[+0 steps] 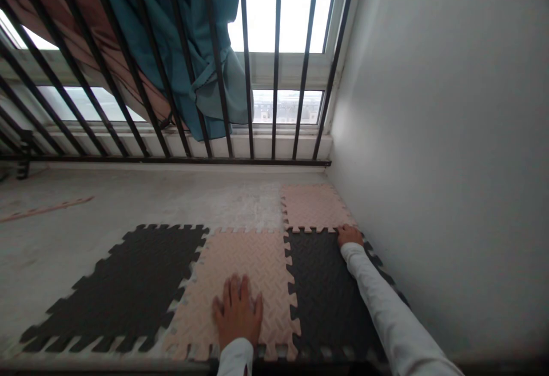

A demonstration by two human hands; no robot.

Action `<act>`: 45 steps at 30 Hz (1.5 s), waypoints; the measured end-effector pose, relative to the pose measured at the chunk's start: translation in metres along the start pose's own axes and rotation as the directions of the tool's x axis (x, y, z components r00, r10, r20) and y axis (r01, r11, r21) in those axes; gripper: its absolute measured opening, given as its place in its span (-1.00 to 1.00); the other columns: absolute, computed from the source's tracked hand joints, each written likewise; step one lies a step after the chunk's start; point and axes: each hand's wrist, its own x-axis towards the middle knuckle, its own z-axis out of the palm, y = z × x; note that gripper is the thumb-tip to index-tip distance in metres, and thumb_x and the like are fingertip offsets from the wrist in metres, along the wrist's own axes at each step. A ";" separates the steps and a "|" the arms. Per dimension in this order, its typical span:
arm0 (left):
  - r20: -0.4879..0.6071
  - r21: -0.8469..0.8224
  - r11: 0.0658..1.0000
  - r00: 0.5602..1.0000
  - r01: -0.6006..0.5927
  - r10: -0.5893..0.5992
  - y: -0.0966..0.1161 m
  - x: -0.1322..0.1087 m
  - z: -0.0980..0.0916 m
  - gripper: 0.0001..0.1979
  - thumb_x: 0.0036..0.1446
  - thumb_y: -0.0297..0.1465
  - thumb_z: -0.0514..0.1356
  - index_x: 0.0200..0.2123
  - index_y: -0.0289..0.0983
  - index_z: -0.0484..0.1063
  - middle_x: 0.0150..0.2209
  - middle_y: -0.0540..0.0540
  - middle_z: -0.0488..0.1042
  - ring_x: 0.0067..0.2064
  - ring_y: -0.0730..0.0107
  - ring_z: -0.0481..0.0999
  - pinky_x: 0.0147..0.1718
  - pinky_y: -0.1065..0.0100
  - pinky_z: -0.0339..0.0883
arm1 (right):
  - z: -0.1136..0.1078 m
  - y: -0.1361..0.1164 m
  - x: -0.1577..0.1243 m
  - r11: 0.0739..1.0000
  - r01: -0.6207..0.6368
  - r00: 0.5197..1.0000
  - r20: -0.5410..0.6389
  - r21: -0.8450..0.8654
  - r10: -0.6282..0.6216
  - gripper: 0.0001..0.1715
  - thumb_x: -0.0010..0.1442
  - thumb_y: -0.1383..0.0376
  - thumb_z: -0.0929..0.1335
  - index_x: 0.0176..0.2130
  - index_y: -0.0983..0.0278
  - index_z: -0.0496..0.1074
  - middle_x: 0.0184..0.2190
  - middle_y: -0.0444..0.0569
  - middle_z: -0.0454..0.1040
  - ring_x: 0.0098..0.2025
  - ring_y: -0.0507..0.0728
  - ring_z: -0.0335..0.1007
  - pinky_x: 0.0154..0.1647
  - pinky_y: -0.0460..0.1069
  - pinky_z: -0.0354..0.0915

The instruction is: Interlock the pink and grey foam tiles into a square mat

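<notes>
Pink foam tile (253, 267) under left hand (238, 313); right hand (350, 235) at black tile (326, 296) seam, near wall (441, 136); fingers (235, 296) released, flat.

**Free room:** Bare concrete floor (128, 199) is left between the interlocked foam mats and the far railing, and further floor is left beside the dark foam tile (115, 284). Passage for the hands is afforded over these areas, and over the pink foam tile (240, 256), on which the left hand (237, 312) is spread.

**Obstacles:** The white wall (429, 136) is set just beside the right hand (349, 235), and passage rightward is blocked by it. The far side is closed off by the iron window grille (171, 160), whose upright bars are fixed to a low rail.
</notes>
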 end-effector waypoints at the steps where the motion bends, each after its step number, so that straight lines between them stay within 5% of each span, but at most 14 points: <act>1: 0.003 -0.002 1.000 1.000 -0.002 0.002 0.000 0.000 -0.001 -0.46 0.04 -0.16 -0.16 0.12 -0.15 0.04 0.19 -0.10 -0.02 0.20 0.17 -0.12 0.07 -0.05 -0.25 | 0.000 -0.002 -0.003 1.000 -0.002 1.000 -0.005 -0.006 0.002 -0.53 0.09 0.40 0.08 -0.05 0.31 0.32 -0.05 0.10 0.31 -0.02 0.15 0.16 0.02 0.05 -0.05; 6: 0.011 -0.025 1.000 1.000 -0.012 0.013 0.000 0.000 -0.003 -0.45 0.05 -0.16 -0.18 0.12 -0.15 0.04 0.19 -0.11 -0.01 0.20 0.16 -0.12 0.07 -0.06 -0.23 | -0.002 -0.015 -0.008 1.000 0.017 1.000 0.024 -0.023 -0.017 -0.50 0.14 0.22 0.06 0.00 0.28 0.26 -0.02 0.11 0.31 0.05 0.19 0.11 0.11 0.18 -0.23; 10: -0.003 -0.034 0.999 1.000 -0.011 0.011 0.000 0.000 -0.002 -0.45 0.04 -0.17 -0.17 0.12 -0.16 0.04 0.19 -0.11 -0.02 0.20 0.18 -0.11 0.07 -0.05 -0.24 | -0.001 -0.032 -0.011 0.976 0.219 0.968 0.121 0.017 -0.219 -0.30 0.12 -0.02 0.02 0.17 0.21 -0.08 0.20 -0.01 -0.07 0.21 0.11 -0.26 0.15 0.10 -0.26; 14: -0.008 -0.043 0.999 1.000 -0.007 0.006 0.000 -0.001 -0.002 -0.46 0.04 -0.17 -0.16 0.11 -0.15 0.07 0.19 -0.09 0.00 0.20 0.18 -0.10 0.07 -0.06 -0.24 | -0.004 -0.058 -0.006 0.975 0.212 0.936 0.274 0.067 -0.223 -0.24 0.11 -0.07 -0.07 0.16 0.25 -0.05 0.18 0.07 -0.04 0.19 0.16 -0.15 0.14 0.17 -0.24; 20: -0.018 -0.052 0.999 1.000 0.003 -0.004 0.001 -0.001 -0.001 -0.46 0.04 -0.19 -0.15 0.11 -0.17 0.06 0.19 -0.11 0.00 0.19 0.15 -0.10 0.07 -0.07 -0.26 | 0.003 -0.105 -0.013 0.951 0.293 0.935 0.179 0.102 -0.307 -0.14 0.08 -0.10 -0.02 0.19 0.36 -0.20 0.23 0.07 -0.28 0.23 0.14 -0.42 0.17 0.06 -0.35; 23: -0.020 -0.060 0.998 1.000 0.000 -0.002 0.001 0.000 -0.001 -0.46 0.04 -0.19 -0.15 0.11 -0.18 0.06 0.19 -0.12 -0.01 0.20 0.15 -0.10 0.08 -0.07 -0.26 | 0.009 -0.118 -0.022 0.962 0.252 0.945 0.186 0.104 -0.268 -0.09 0.07 -0.12 -0.01 0.18 0.45 -0.18 0.22 0.16 -0.23 0.23 0.20 -0.39 0.17 0.09 -0.34; 38: -0.051 -0.066 0.998 0.999 -0.008 0.005 0.001 0.000 0.003 -0.47 0.04 -0.20 -0.13 0.10 -0.18 0.09 0.18 -0.12 0.01 0.19 0.14 -0.08 0.07 -0.07 -0.23 | -0.002 -0.128 -0.038 0.930 0.356 0.907 0.203 0.095 -0.368 -0.15 0.06 -0.01 0.07 0.16 0.50 -0.08 0.19 0.18 -0.10 0.21 0.21 -0.27 0.17 0.08 -0.26; 45: -0.076 -0.094 0.996 0.997 0.001 -0.009 0.001 0.000 0.007 -0.48 0.05 -0.21 -0.13 0.10 -0.17 0.09 0.18 -0.12 0.02 0.19 0.14 -0.10 0.08 -0.07 -0.25 | 0.001 -0.135 -0.048 0.931 0.355 0.901 0.237 0.084 -0.364 -0.01 -0.01 -0.08 0.12 0.16 0.59 -0.13 0.19 0.25 -0.16 0.21 0.30 -0.29 0.16 0.10 -0.23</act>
